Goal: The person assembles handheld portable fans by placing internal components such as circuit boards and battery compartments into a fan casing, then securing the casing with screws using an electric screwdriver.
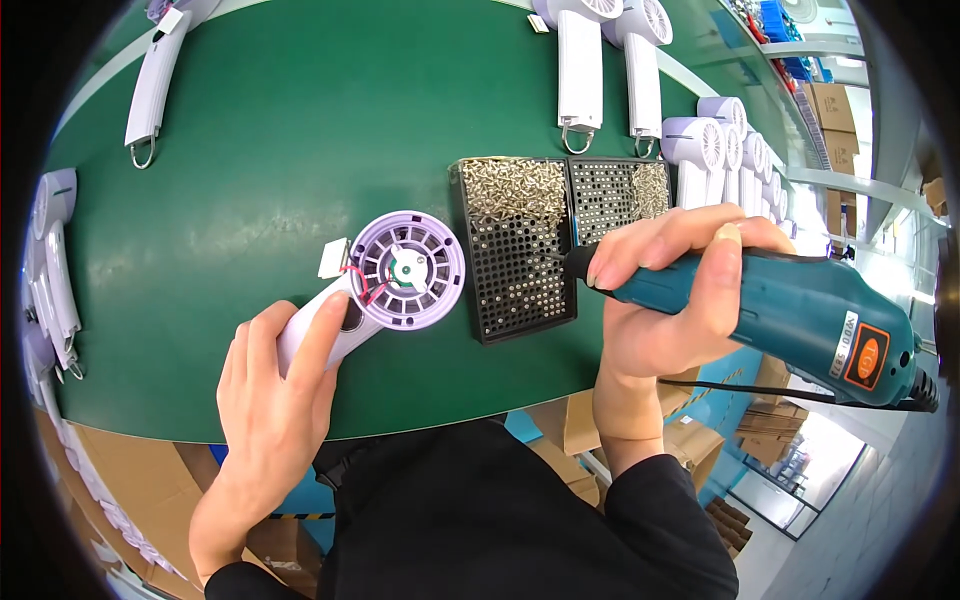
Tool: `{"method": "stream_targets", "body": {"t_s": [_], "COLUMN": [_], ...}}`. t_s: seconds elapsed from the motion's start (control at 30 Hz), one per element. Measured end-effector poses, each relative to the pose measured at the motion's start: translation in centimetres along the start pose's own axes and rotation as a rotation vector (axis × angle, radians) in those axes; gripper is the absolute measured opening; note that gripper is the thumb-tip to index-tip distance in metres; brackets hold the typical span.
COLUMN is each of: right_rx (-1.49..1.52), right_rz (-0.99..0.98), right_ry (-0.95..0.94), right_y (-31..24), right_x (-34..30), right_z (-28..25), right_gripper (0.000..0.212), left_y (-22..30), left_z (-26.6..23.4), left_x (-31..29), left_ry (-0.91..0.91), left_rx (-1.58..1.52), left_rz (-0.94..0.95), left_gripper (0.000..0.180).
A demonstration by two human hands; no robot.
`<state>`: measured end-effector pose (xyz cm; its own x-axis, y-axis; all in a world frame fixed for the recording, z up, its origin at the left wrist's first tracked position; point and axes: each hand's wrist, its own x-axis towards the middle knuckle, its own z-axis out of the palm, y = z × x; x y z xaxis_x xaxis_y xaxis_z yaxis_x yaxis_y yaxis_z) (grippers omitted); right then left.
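Green table (250,130) supports your handheld fan (408,270), which lies left of the black screw tray (495,262), just beside it. Your left hand (265,395) pinches the fan's handle (310,318) between thumb and fingers. Your right hand (655,335) is closed around the teal electric screwdriver (810,310), fingers over the top of the body.

Treat the line from screwdriver to fan as the governing relation. The screwdriver's long axis runs from the cable end at lower right to the nose at upper left; its tip is over the tray holes. You cannot tell from this view whether the tip touches a screw. From your right hand, the fan lies to the left, across the tray. Your left hand is the nearer one, since it grips the fan directly.

Note the fan's orientation: its long axis runs diagonally, with the handle toward you at lower left and the round head pointing away and to the right. The open side of the head faces up, exposing the spokes, the hub and the red wires (376,293). A white tag (334,258) sits against the head's left side.
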<state>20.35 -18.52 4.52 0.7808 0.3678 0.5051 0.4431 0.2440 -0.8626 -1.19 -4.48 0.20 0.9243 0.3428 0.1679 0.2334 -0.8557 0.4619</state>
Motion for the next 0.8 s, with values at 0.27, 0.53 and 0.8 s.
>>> {"method": "stream_targets", "body": {"t_s": [0.27,0.53,0.8], "right_rx": [-0.076,0.219,0.221], "right_rz": [-0.03,-0.091,-0.14], "right_ry": [-0.022,-0.104,-0.377], "right_y": [-0.3,-3.3,-5.0], "right_x": [0.1,0.3,0.3], "right_z": [0.0,0.3,2.7], "right_gripper": [0.012,0.025,0.033], "left_y": [0.5,0.6,0.3], "left_z": [-0.4,-0.8,-0.4], "left_x": [0.7,0.5,0.1], "left_ry": [-0.052,-0.104,-0.071], "left_rx": [0.119,0.124,0.08], "left_rz": [0.059,0.173,0.183], "left_gripper": [0.066,0.067,0.071]}}
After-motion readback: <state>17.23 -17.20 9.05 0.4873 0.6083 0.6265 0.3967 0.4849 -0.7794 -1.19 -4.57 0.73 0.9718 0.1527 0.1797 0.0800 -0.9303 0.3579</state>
